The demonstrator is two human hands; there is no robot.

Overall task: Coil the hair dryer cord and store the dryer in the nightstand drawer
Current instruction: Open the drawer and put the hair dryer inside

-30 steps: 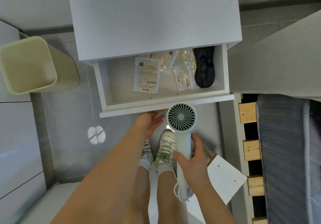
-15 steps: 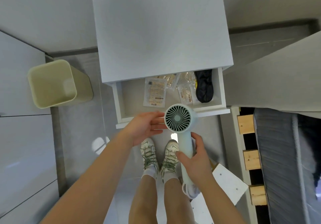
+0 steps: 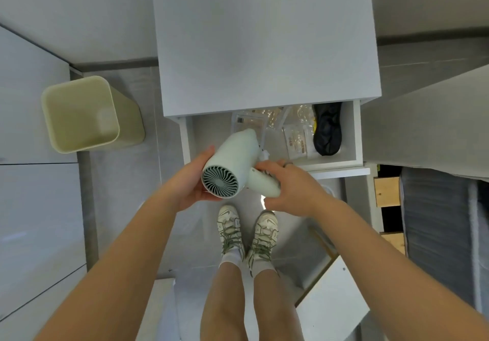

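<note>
So the hair dryer (image 3: 232,158) is up in the air over the front left corner of the open drawer (image 3: 357,131), not resting on anything. It's a pale mint plastic thing with a short fat barrel. The round intake grille with swirly vanes faces the camera, and the nozzle points toward the back of the drawer.

The left hand (image 3: 190,181) cups the back end of the barrel, fingers wrapped round the far side and thumb near the grille. The right hand (image 3: 293,184) is closed around the handle (image 3: 264,185). A bit of white cord (image 3: 263,152) pokes out just past the right fingers, but I can't tell how well it's coiled since the hand hides the rest.

Handling-wise, my guess is it's light and rigid, a smooth shell that could be a bit slippery. I'd hold it by the handle and steady the barrel, pretty much like this. The cord is the floppy part, so I'd keep it pinned to the handle or it'll spring loose.

The drawer's left half looks free. Packets (image 3: 296,142) and a black pouch (image 3: 326,131) sit along the back and the right side.
</note>
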